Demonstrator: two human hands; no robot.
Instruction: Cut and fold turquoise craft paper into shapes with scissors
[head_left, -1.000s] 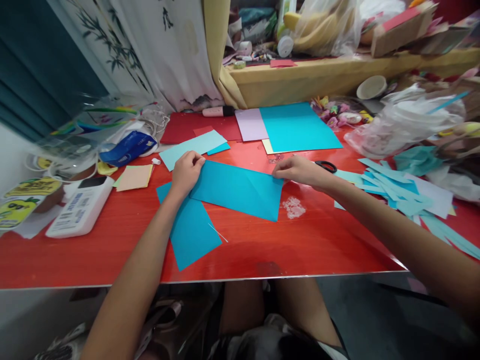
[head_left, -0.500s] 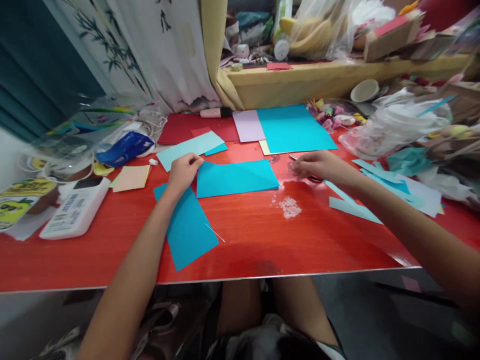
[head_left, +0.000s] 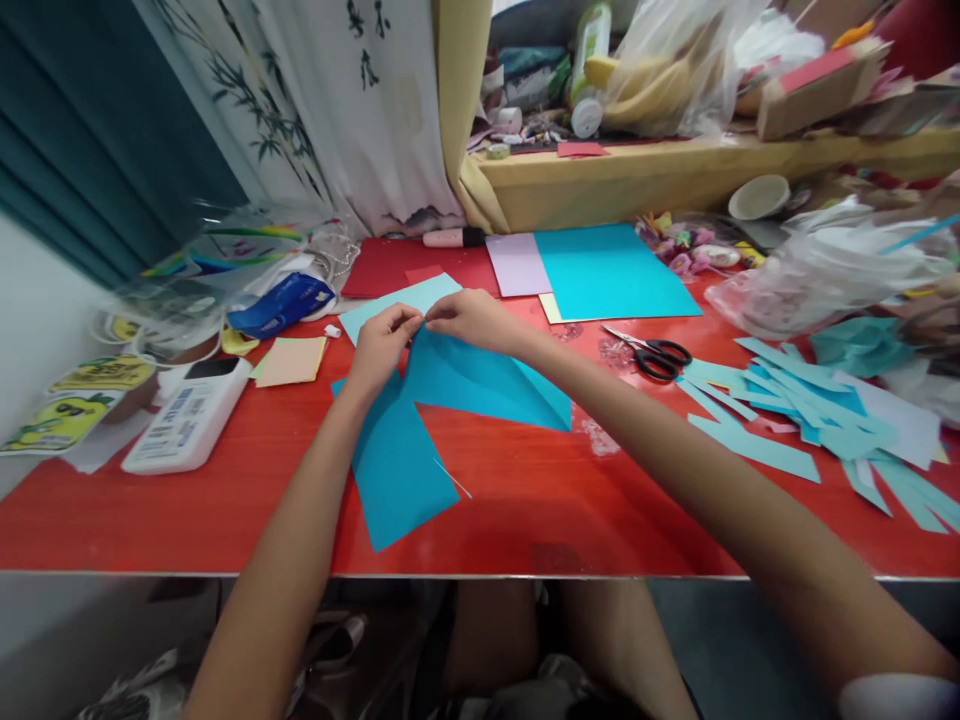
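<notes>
On the red table [head_left: 525, 500] lies a folded blue paper sheet [head_left: 480, 385], its left end lifted. My left hand [head_left: 381, 345] pinches that end, and my right hand [head_left: 472, 318] pinches the same corner right beside it, fingertips almost touching. A second blue sheet [head_left: 394, 470] lies flat under and in front of my left wrist. Black-handled scissors [head_left: 652, 355] rest on the table to the right, apart from both hands.
A large cyan sheet [head_left: 611, 270], a lilac sheet [head_left: 517, 265] and a pale blue sheet [head_left: 390, 300] lie further back. Several cut blue strips [head_left: 780, 400] pile up at the right. A white calculator [head_left: 187, 415] and a plastic bag [head_left: 817, 260] flank the work area.
My right hand has left the scissors area and crossed left to join my left hand at the sheet's left corner. The sheet's left end has lifted.
</notes>
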